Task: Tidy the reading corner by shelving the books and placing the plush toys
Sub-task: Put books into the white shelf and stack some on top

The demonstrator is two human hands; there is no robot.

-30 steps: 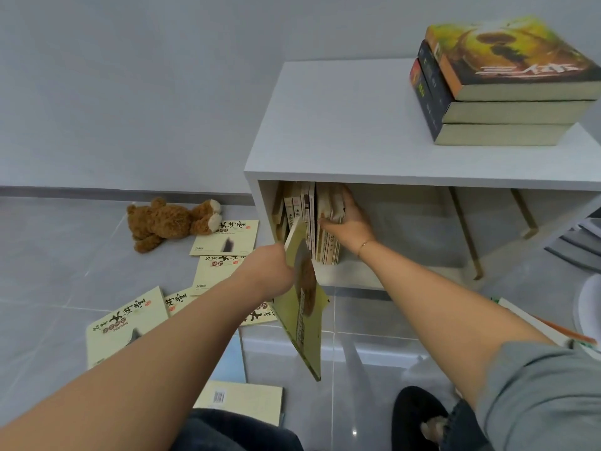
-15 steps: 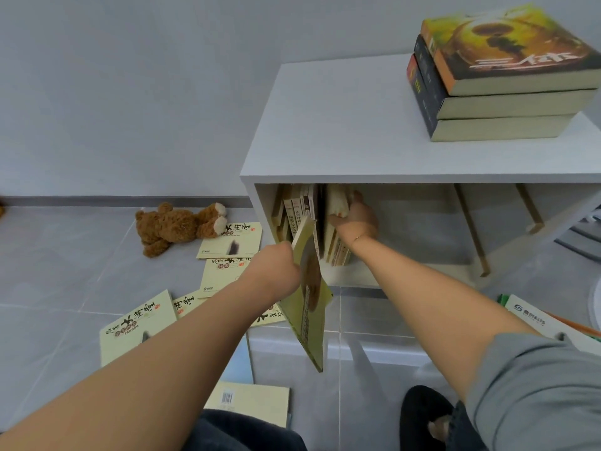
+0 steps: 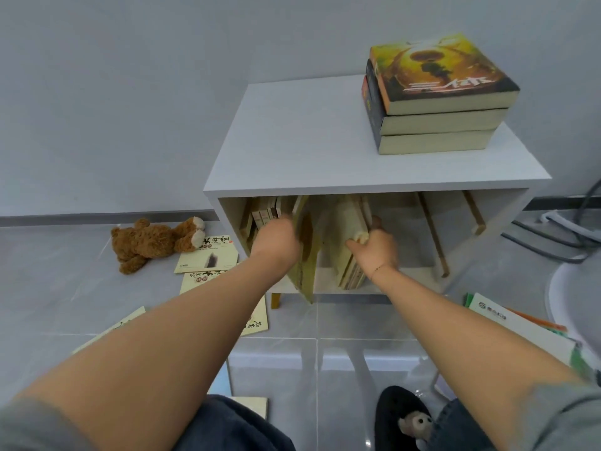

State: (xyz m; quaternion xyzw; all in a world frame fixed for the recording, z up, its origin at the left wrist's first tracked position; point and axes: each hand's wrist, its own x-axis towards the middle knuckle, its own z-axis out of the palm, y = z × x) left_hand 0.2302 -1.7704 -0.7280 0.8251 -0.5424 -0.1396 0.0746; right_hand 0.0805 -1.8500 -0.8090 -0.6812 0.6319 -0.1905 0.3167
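Note:
A white shelf unit (image 3: 357,177) stands against the wall with upright books (image 3: 263,216) in its left part. My left hand (image 3: 276,242) grips a thin yellow-green book (image 3: 305,255), whose upper part is inside the opening, in a gap between the shelved books. My right hand (image 3: 374,249) holds a leaning group of pale books (image 3: 349,236) tilted to the right of that gap. A brown teddy bear (image 3: 153,242) lies on the floor to the left. Several thin yellow books (image 3: 208,258) lie scattered on the tiles.
Three thick books (image 3: 435,96) are stacked on the shelf top at the right. White and green books (image 3: 520,323) lie on the floor at the right. Grey cables (image 3: 553,236) run beside the shelf. A dark slipper with a small plush figure (image 3: 413,421) shows at the bottom.
My left hand has lifted the thin book from below the shelf edge into the opening. My right hand has pulled the group of books further right, widening the gap.

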